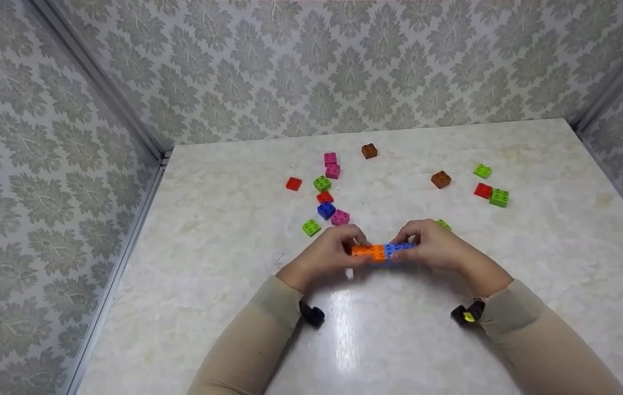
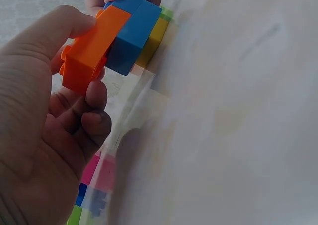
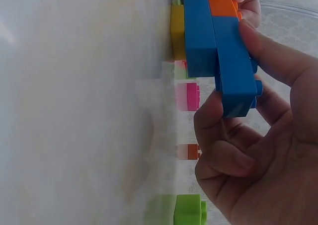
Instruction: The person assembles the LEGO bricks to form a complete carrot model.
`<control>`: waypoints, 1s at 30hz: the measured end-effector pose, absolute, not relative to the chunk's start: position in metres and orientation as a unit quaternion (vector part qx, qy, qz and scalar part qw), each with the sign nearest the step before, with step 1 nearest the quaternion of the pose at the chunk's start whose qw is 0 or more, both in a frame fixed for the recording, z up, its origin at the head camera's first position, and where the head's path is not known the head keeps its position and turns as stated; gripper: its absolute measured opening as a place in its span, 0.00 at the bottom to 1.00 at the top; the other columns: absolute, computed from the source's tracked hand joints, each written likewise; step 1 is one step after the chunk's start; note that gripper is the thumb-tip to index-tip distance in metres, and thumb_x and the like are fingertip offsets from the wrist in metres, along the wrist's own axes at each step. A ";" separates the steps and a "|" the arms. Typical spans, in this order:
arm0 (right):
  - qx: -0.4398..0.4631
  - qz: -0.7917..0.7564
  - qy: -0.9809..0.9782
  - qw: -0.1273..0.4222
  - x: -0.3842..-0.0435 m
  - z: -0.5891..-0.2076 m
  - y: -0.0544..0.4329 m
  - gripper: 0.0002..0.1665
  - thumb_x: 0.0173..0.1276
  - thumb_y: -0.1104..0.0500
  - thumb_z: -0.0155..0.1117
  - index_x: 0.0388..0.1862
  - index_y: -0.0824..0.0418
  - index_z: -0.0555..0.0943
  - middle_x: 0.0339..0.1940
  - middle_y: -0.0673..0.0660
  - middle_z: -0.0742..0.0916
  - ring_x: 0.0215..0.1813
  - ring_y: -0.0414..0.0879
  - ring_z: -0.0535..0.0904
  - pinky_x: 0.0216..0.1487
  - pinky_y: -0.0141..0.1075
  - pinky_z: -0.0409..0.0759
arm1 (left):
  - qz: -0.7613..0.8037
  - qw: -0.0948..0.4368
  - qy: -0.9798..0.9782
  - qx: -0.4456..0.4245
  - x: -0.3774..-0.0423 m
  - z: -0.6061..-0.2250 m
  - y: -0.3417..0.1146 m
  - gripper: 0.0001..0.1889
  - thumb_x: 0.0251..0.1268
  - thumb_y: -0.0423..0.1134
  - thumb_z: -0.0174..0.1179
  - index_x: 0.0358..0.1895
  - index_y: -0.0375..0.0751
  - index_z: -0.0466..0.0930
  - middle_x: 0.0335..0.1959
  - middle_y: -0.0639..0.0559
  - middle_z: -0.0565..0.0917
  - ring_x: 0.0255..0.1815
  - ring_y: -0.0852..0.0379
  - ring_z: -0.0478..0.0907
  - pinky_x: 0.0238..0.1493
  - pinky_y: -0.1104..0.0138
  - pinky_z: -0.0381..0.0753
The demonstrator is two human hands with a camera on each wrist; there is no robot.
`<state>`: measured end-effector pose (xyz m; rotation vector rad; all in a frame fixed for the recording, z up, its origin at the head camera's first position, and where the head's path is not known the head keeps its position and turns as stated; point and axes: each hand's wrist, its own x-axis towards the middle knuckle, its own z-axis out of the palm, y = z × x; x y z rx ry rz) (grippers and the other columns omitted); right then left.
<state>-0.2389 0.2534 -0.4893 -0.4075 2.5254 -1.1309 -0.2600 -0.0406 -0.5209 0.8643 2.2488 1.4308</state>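
Both hands meet over the table around a joined stack of toy building bricks. My left hand pinches an orange brick between thumb and fingers. Beside it, end to end, is an upper blue brick, which my right hand pinches at its outer end. Under these two lies a lower blue brick that spans their joint. A yellow brick shows on the table side of the lower blue one; the head view hides it.
Pink, red, green and dark blue bricks lie scattered beyond my left hand. Further back are two brown bricks. At the right lie green bricks and a red one. Another green brick is partly hidden behind my right hand. Patterned walls border the table.
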 end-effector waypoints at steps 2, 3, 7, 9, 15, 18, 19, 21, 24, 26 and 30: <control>-0.144 -0.398 0.890 0.168 -0.237 -0.490 0.253 0.16 0.71 0.47 0.85 0.52 0.52 0.96 0.50 0.54 0.93 0.45 0.49 0.80 0.49 0.38 0.80 | 0.504 0.165 0.788 0.311 -0.261 -0.522 -0.041 0.09 0.74 0.40 0.78 0.52 0.46 0.92 0.49 0.50 0.90 0.45 0.57 0.80 0.52 0.70 0.83; -0.144 -0.398 0.890 0.168 -0.236 -0.490 0.253 0.16 0.71 0.47 0.85 0.52 0.52 0.96 0.50 0.54 0.93 0.46 0.49 0.80 0.49 0.38 0.80 | 0.504 0.162 0.788 0.315 -0.262 -0.523 -0.041 0.09 0.74 0.40 0.78 0.52 0.46 0.92 0.49 0.50 0.90 0.45 0.57 0.80 0.52 0.70 0.83; -0.145 -0.401 0.889 0.164 -0.232 -0.492 0.253 0.17 0.72 0.46 0.84 0.53 0.53 0.95 0.52 0.54 0.93 0.46 0.49 0.81 0.50 0.37 0.81 | 0.494 0.137 0.795 0.324 -0.264 -0.527 -0.042 0.11 0.75 0.42 0.77 0.53 0.44 0.93 0.50 0.47 0.90 0.45 0.58 0.80 0.51 0.68 0.82; -0.144 -0.402 0.889 0.165 -0.231 -0.493 0.253 0.17 0.73 0.46 0.84 0.54 0.53 0.95 0.52 0.55 0.93 0.47 0.49 0.81 0.51 0.38 0.81 | 0.489 0.123 0.805 0.313 -0.265 -0.529 -0.043 0.12 0.76 0.44 0.75 0.54 0.43 0.93 0.50 0.48 0.90 0.46 0.58 0.81 0.52 0.68 0.82; -0.145 -0.401 0.888 0.174 -0.232 -0.493 0.253 0.18 0.73 0.45 0.84 0.55 0.52 0.95 0.53 0.54 0.93 0.50 0.50 0.81 0.54 0.41 0.80 | 0.511 0.070 0.822 0.242 -0.266 -0.532 -0.045 0.17 0.79 0.47 0.73 0.60 0.41 0.89 0.54 0.46 0.87 0.47 0.53 0.79 0.52 0.66 0.82; -0.139 -0.397 0.889 0.181 -0.232 -0.491 0.253 0.19 0.73 0.44 0.83 0.56 0.52 0.95 0.54 0.54 0.93 0.51 0.51 0.81 0.56 0.42 0.80 | 0.517 0.041 0.830 0.207 -0.267 -0.531 -0.044 0.18 0.79 0.46 0.73 0.63 0.41 0.88 0.56 0.43 0.85 0.46 0.54 0.80 0.51 0.68 0.83; -0.136 -0.396 0.890 0.183 -0.232 -0.491 0.253 0.20 0.73 0.43 0.83 0.56 0.51 0.95 0.54 0.54 0.93 0.51 0.51 0.81 0.56 0.42 0.80 | 0.513 0.031 0.835 0.193 -0.267 -0.531 -0.043 0.19 0.79 0.45 0.73 0.64 0.41 0.87 0.57 0.44 0.85 0.47 0.54 0.80 0.52 0.69 0.84; -0.133 -0.394 0.890 0.186 -0.233 -0.490 0.254 0.20 0.73 0.43 0.83 0.56 0.51 0.95 0.54 0.54 0.93 0.52 0.51 0.81 0.56 0.42 0.80 | 0.503 0.012 0.849 0.163 -0.268 -0.529 -0.042 0.18 0.80 0.44 0.73 0.64 0.43 0.86 0.58 0.46 0.84 0.49 0.55 0.81 0.53 0.69 0.86; -0.131 -0.393 0.890 0.190 -0.234 -0.489 0.254 0.20 0.73 0.43 0.83 0.57 0.50 0.95 0.55 0.54 0.92 0.52 0.52 0.80 0.56 0.42 0.79 | 0.473 -0.008 0.874 0.111 -0.268 -0.526 -0.040 0.15 0.80 0.44 0.73 0.62 0.47 0.87 0.58 0.52 0.83 0.53 0.55 0.82 0.58 0.66 0.89; -0.131 -0.392 0.890 0.193 -0.234 -0.489 0.254 0.20 0.73 0.44 0.83 0.57 0.50 0.95 0.55 0.54 0.92 0.52 0.52 0.80 0.56 0.42 0.79 | 0.447 -0.012 0.891 0.080 -0.268 -0.524 -0.038 0.14 0.80 0.46 0.73 0.62 0.49 0.87 0.57 0.54 0.82 0.55 0.55 0.82 0.62 0.65 0.89; -0.129 -0.389 0.890 0.199 -0.235 -0.486 0.254 0.19 0.74 0.43 0.83 0.58 0.49 0.94 0.56 0.54 0.91 0.53 0.52 0.79 0.55 0.42 0.79 | 0.395 -0.008 0.917 0.050 -0.269 -0.520 -0.036 0.18 0.81 0.50 0.73 0.65 0.48 0.90 0.56 0.54 0.82 0.54 0.55 0.83 0.67 0.62 0.90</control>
